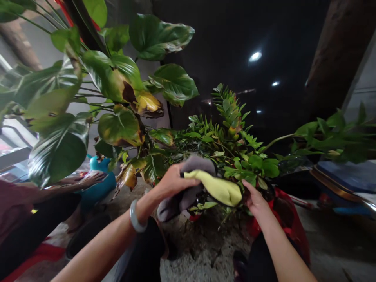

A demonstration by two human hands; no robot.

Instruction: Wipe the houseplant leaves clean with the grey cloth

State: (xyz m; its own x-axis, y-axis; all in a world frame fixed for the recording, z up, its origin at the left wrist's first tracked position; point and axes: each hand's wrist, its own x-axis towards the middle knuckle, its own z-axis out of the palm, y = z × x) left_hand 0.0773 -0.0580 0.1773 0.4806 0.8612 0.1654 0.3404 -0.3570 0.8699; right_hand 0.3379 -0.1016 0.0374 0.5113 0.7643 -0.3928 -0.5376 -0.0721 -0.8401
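Note:
My left hand (175, 181) is closed on a soft, grey, fuzzy item (200, 164) with a yellow cloth-like piece (221, 188). The yellow piece is long and bent, with a dark edge, and stretches out to the right. More grey fuzzy material (172, 207) hangs under my left hand; I cannot tell whether it is one item or two. My right hand (256, 199) is at the right end of the yellow piece, fingers apart and gripping nothing. Whether its fingertips touch the yellow piece is unclear. Low green plants (249, 166) grow just behind both hands.
Large-leaved plant (117, 125) with browned leaves rises at left. Another person's hand (93, 179) rests near a turquoise rounded object (101, 184) at far left. A red bag-like thing (290, 227) stands by my right arm. Rough grey ground (202, 250) lies between my legs.

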